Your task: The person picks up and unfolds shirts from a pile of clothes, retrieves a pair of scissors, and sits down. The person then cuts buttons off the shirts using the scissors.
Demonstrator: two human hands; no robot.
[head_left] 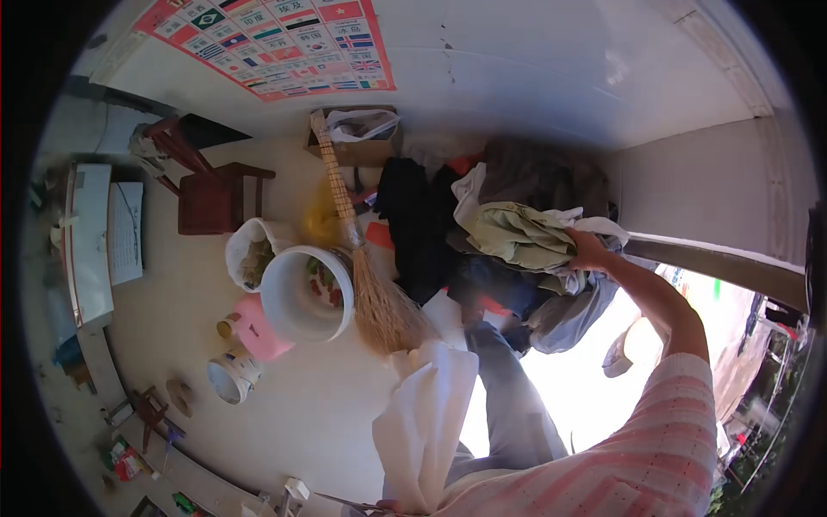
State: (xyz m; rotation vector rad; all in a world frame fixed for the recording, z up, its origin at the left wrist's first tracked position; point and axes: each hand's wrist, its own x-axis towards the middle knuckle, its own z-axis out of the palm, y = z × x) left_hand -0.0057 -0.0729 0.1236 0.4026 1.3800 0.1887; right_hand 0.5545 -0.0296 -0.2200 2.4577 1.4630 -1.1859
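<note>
The room has a pale floor and a white wall with a poster of flags stuck up high. In the corner by the wall there is a big pile of clothes, with dark, grey and light pieces all heaped up. On top of the pile lies a pale green cloth, bunched up and full of folds. It looks soft and light, so it should bend and droop when lifted, and it would be easy to pinch at a fold or along the edge. The right hand is closed on the edge of this green cloth, right beside a white piece. The right arm reaches out long from a pink striped sleeve, with the elbow a little bent. The left hand cannot be seen clearly; a white cloth hangs down low in front of the person, and I cannot tell what holds it. Just left of the pile, a straw broom leans against the wall. Next to it is a white bucket, then a pink jug and a small white tub. A dark wooden chair stands further left.
</note>
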